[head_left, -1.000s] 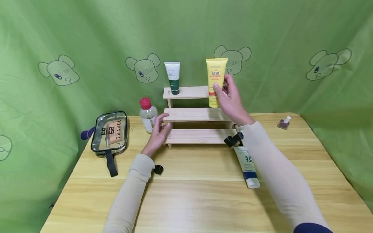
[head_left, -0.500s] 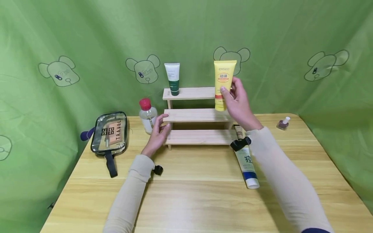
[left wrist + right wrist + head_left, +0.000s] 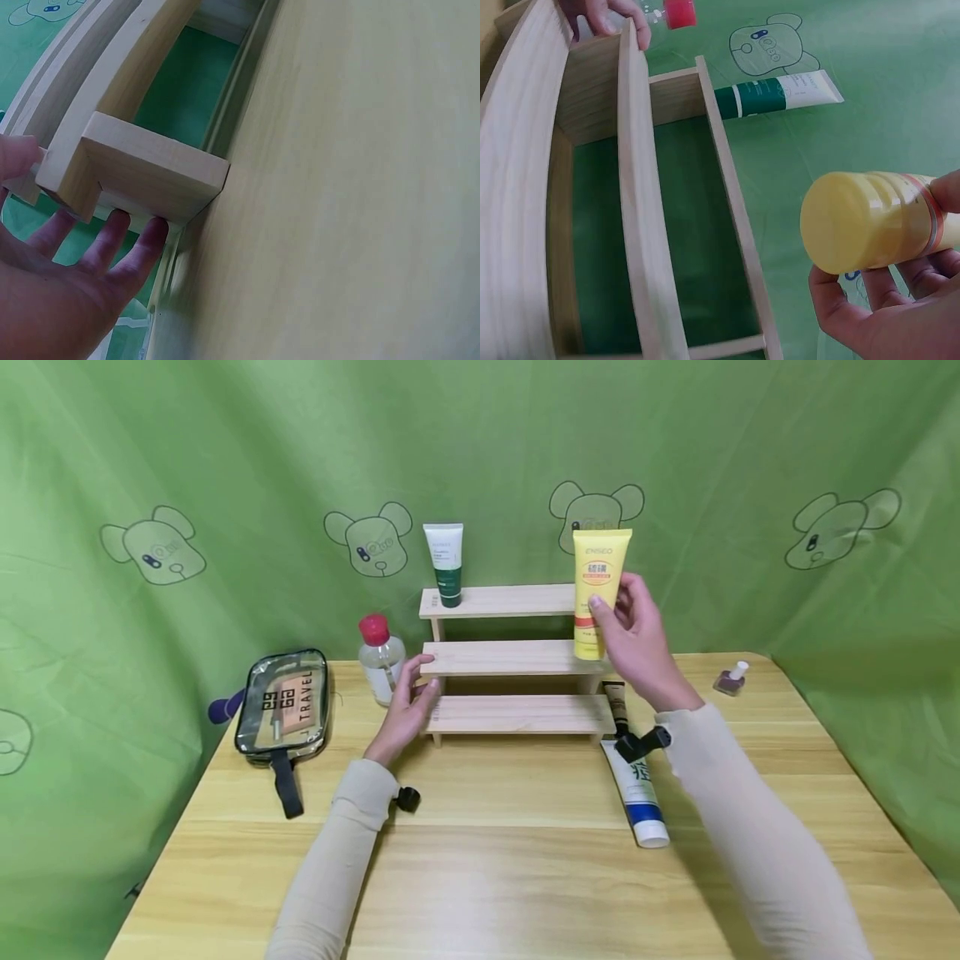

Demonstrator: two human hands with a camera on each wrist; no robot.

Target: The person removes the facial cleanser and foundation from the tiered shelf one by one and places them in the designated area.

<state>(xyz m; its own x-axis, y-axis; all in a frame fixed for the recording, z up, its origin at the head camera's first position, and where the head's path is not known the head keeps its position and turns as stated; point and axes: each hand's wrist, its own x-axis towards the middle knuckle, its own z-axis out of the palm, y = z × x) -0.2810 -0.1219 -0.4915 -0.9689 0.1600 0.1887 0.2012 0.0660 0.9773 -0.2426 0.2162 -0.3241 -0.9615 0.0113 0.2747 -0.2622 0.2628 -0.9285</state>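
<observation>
Your left hand (image 3: 405,702) lies flat-fingered against the left end of the wooden step shelf (image 3: 510,657), steadying it on the tabletop (image 3: 487,860). Farther back, your right hand (image 3: 637,639) grips the yellow tube (image 3: 597,589) upright off the shelf's right end, not set down; the green tube (image 3: 446,562) already stands on top.

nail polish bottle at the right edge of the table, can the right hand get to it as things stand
Probably not right away: the right hand grips the yellow tube. The nail polish bottle stands alone on the table, nothing between them, so the path looks free once the fingers let go.
</observation>
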